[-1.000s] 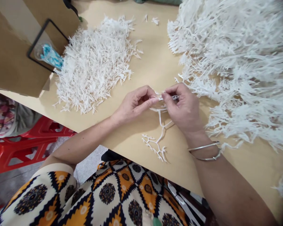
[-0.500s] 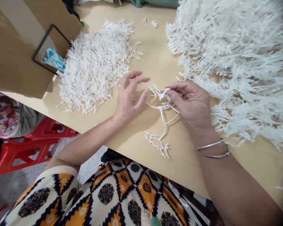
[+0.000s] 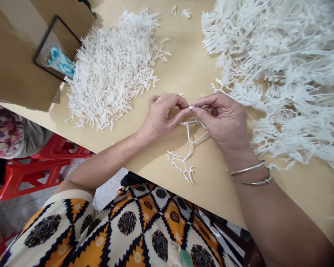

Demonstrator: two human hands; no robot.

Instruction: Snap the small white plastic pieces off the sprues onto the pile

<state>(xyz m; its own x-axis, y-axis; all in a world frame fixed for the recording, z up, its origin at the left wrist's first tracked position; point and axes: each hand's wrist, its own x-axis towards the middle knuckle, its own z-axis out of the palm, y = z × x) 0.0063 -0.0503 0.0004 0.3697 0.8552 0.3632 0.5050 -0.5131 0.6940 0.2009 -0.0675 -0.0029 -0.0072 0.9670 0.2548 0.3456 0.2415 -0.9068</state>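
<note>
A white plastic branch (image 3: 191, 144) with thin forked twigs hangs low over the table between my hands. My left hand (image 3: 164, 115) pinches at a small white tip, thumb against forefinger. Right beside it, my right hand (image 3: 222, 118) is closed on the same white piece, and the two sets of fingertips almost meet. The exact joint between the fingers is too small and covered to make out. The lower twigs spread out nearer to me. Bracelets circle my right wrist.
A heap of small white sprigs (image 3: 114, 66) lies on the left of the brown table (image 3: 144, 155). A larger pile of white branches (image 3: 281, 74) covers the right. At far left stand a cardboard box (image 3: 13, 55), a black frame (image 3: 40, 48) and red stools (image 3: 30, 178).
My left hand has moved right from open fingers to a pinch at the white piece beside my right hand. The view has shifted slightly.
</note>
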